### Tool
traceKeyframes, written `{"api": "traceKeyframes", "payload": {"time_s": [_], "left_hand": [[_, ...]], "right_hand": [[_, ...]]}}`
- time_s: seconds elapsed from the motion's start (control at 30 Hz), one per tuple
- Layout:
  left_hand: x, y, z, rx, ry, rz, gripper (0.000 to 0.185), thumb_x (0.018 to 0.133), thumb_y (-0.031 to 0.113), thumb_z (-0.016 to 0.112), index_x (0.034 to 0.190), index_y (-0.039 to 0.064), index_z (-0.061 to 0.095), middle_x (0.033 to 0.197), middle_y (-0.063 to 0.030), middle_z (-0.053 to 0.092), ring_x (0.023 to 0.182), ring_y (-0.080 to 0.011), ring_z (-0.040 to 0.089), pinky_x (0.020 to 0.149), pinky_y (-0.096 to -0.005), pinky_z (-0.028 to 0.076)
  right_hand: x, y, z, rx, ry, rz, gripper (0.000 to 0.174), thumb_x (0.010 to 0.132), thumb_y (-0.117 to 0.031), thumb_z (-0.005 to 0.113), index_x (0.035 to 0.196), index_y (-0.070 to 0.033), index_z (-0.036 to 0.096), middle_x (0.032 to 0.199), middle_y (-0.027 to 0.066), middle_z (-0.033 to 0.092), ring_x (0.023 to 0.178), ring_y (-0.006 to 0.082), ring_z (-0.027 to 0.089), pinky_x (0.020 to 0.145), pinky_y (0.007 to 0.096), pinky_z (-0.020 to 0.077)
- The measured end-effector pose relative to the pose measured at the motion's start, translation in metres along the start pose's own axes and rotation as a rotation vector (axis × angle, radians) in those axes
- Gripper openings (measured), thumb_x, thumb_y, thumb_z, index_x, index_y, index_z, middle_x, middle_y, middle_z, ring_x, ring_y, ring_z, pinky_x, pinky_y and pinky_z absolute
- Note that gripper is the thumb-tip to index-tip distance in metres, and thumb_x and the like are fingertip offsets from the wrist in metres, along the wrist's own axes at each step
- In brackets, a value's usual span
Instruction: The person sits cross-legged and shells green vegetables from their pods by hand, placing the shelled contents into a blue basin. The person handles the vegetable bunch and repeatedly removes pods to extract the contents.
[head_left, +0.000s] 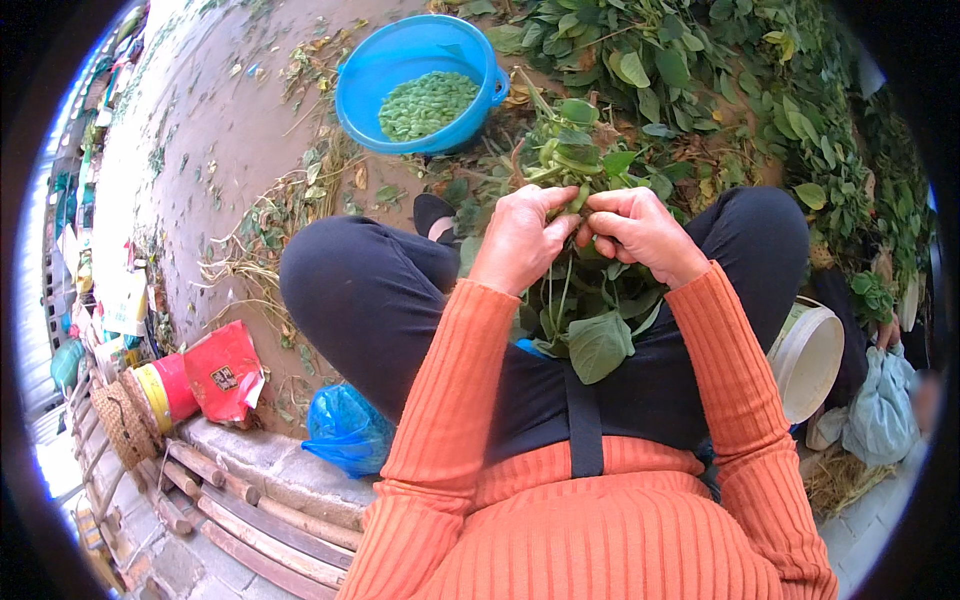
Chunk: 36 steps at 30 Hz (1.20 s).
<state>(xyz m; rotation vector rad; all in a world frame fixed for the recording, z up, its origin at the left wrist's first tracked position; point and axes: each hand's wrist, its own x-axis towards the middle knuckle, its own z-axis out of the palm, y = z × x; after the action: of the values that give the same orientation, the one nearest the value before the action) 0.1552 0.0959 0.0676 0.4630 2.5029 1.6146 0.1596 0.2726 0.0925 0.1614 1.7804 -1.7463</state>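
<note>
Above my lap, a leafy bean plant (601, 347) lies between my knees, its stems and pods reaching away from me. My left hand (525, 234) pinches at a plump green pod (580, 198) on it with thumb and forefinger. Close against that pod from the other side are the curled fingers of my right hand (646, 231). The exact grip under the fingertips is partly hidden. More green pods (556, 156) hang just beyond my hands. Farther ahead, a blue plastic basin (352, 112) holds a heap of picked green pods (426, 106).
Heaped bean plants (675, 67) spread ahead and right. A white bucket (814, 364) stands by my right knee; beyond it, a person's hand (889, 331) is at a pale blue bag (879, 409). Leftward are a blue plastic bag (346, 431), a red bag (225, 371) and wooden poles (277, 525).
</note>
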Motion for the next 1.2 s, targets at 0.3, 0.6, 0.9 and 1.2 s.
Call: {"api": "traceKeyframes", "payload": {"time_s": [0.3,0.6,0.9,1.2], "left_hand": [[0.006,0.000,0.012,-0.442,0.117,-0.438,0.030,0.091,0.021,0.055,0.073,-0.002,0.064,0.056,-0.0002,0.057,0.052,-0.0048,0.045,0.048,-0.0249,0.038],[0.006,-0.006,0.021,-0.480,0.160,-0.302,0.022,0.089,0.018,0.058,0.087,-0.002,0.067,0.066,-0.0048,0.065,0.058,-0.0062,0.055,0.054,-0.0247,0.045],[0.002,0.009,0.013,-0.565,-0.087,-0.536,0.022,0.087,0.017,0.062,0.100,-0.001,0.062,0.069,0.0028,0.057,0.057,-0.0018,0.045,0.046,-0.0174,0.035],[0.008,0.005,0.014,-0.795,-0.134,-0.728,0.025,0.086,0.033,0.061,0.087,0.008,0.059,0.070,0.0046,0.050,0.052,-0.0026,0.037,0.042,-0.0170,0.027]], "right_hand": [[-0.001,-0.004,0.001,0.133,-0.029,-0.033,0.016,0.088,-0.009,0.049,0.089,0.000,0.063,0.070,-0.0001,0.060,0.050,0.0000,0.043,0.040,0.0148,0.0281],[-0.002,-0.013,-0.001,0.097,0.129,0.001,0.019,0.090,-0.019,0.055,0.086,-0.002,0.061,0.065,0.0006,0.058,0.044,-0.0002,0.039,0.036,0.0150,0.0245],[0.008,0.007,-0.003,0.143,0.313,-0.063,0.023,0.089,-0.022,0.059,0.073,-0.006,0.058,0.058,-0.0008,0.056,0.041,0.0009,0.040,0.035,0.0167,0.0248],[0.006,0.010,0.008,0.199,0.290,-0.089,0.016,0.090,-0.016,0.054,0.083,-0.003,0.058,0.065,0.0033,0.060,0.045,0.0034,0.048,0.036,0.0164,0.0300]]}}
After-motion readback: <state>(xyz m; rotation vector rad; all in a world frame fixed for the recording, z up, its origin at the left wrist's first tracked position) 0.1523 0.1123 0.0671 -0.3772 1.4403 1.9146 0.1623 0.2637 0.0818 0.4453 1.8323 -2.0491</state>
